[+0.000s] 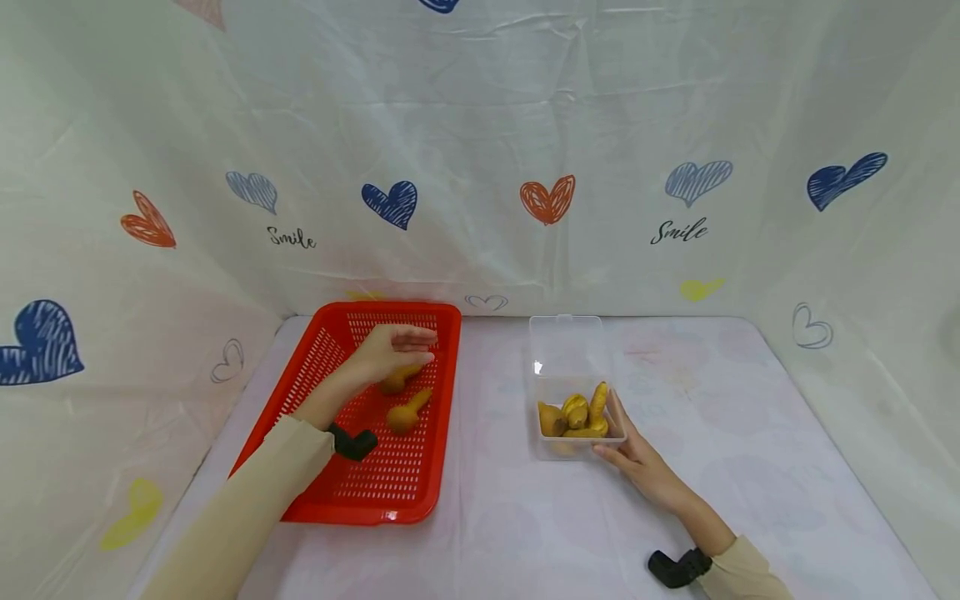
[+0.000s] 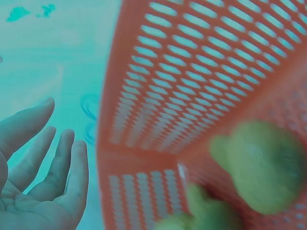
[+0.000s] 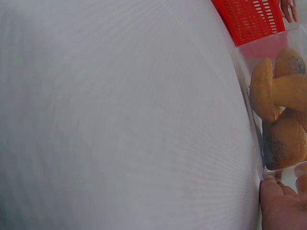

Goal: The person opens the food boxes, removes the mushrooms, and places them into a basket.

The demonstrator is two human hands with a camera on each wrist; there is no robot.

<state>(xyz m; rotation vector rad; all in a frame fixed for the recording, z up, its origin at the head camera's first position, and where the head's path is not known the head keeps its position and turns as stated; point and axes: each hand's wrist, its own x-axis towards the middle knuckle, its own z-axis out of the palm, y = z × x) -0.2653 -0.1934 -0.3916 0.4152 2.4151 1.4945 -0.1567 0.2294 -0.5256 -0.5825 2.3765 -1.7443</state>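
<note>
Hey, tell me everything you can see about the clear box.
The clear box looks like see-through plastic. It stands upright on the pale table, right of the red basket, its lid open at the far side. Yellow-brown pieces lie inside, and the right hand grips its near right corner.

The basket (image 1: 446,417) looks glossy plastic, the box (image 1: 564,451) smooth plastic, the mushrooms (image 3: 278,91) matt.

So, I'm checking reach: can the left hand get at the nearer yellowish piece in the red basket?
Probably yes: the left hand hovers empty over the red basket, and nothing covers the nearer yellowish piece.
</note>
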